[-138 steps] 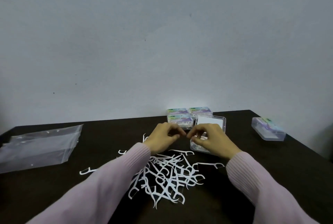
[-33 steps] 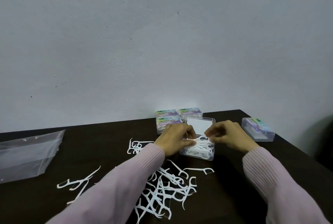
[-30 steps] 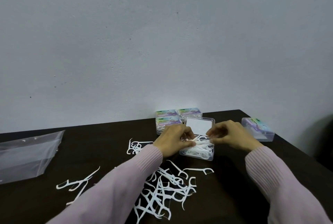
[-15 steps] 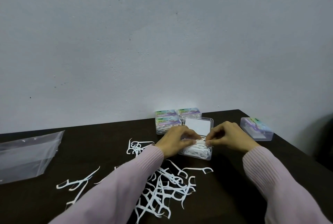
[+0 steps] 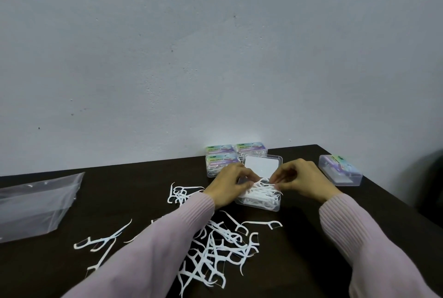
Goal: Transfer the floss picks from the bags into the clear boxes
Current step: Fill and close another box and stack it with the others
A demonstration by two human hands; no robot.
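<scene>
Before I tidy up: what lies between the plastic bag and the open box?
In the head view, loose floss picks and the left hand lie between the plastic bag and open box.

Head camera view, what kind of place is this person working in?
Probably a plain indoor packing or sorting spot: a dark table against a bare grey wall, loose floss picks, an empty plastic bag and labelled clear boxes. Home or workshop, I cannot tell.

The open box (image 5: 260, 204) is clear glossy plastic, the worktop (image 5: 311, 237) dark and matt. Ribbed knit sleeves (image 5: 342, 221); a shiny film bag (image 5: 36, 204) far left.
</scene>
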